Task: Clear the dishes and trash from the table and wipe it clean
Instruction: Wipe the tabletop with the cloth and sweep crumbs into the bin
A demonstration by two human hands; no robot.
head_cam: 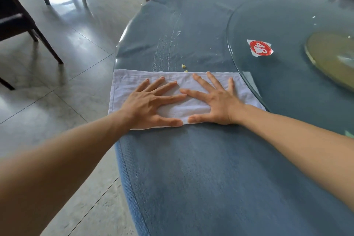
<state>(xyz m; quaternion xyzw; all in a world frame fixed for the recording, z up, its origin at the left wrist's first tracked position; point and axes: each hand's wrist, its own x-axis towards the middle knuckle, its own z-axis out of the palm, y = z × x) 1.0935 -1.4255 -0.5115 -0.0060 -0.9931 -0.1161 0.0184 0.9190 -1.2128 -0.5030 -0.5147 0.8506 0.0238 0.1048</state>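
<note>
Both hands lie flat with fingers spread wide on a white cloth (183, 90) laid across the blue round table (201, 178) near its left edge. Left hand (151, 105) and right hand (214, 101) press side by side, thumbs nearly touching. 2 yellow crumbs (184, 67) sit just beyond the cloth. A glass turntable (249, 25) overlaps the cloth's right end.

Crumbs (183, 66) (small, yellowish) lie ahead; glass turntable (249, 25) bounds the right.
</note>
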